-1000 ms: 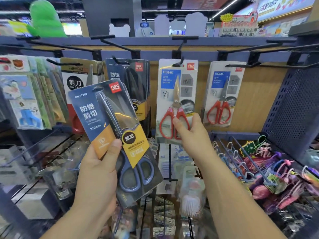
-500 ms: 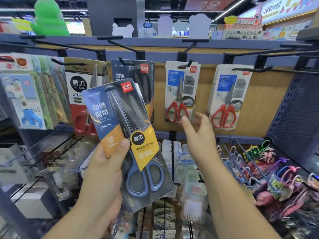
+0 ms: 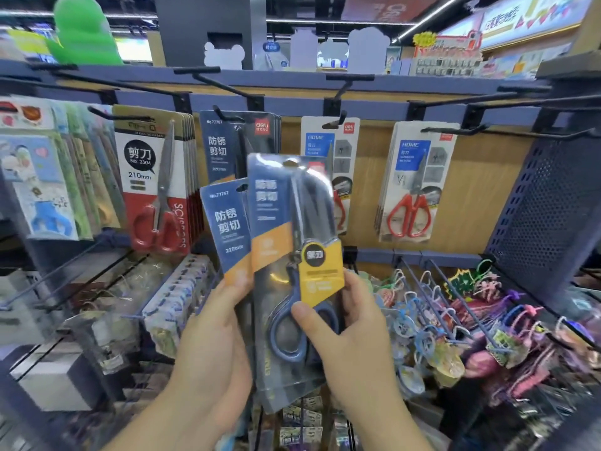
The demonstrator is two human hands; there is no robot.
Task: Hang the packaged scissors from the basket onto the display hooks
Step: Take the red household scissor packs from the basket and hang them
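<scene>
Holding two scissors packs below the hanging blue pack

Head view: the hanging blue pack [image 3: 240, 144] sits on its display hook [image 3: 227, 115] at the back board, and everything here is placed from it. Just below it and slightly to its right, two matching blue-and-orange packs are held up in front of the shelf, overlapping each other.

The right grip [image 3: 354, 340] is clamped on the front pack [image 3: 292, 242]. Its thumb presses on the blue handle loop and its fingers are curled behind the pack's right edge. This pack stands nearly upright, its top edge overlapping the lower corner of the hanging blue pack.

The left grip [image 3: 211, 346] is clamped on the rear pack [image 3: 227, 229], thumb on the orange band, fingers hidden behind. That pack peeks out to the left of the front one, directly under the hanging blue pack.

To the left of the hanging blue pack hangs a red-and-white scissors card [image 3: 153, 190]. To its right hang two white packs with red handles, the nearer one [image 3: 328, 177] partly hidden by the front pack, the farther one [image 3: 413, 190] well apart. Low to the right lie colourful keyrings [image 3: 455, 320] on lower hooks.
</scene>
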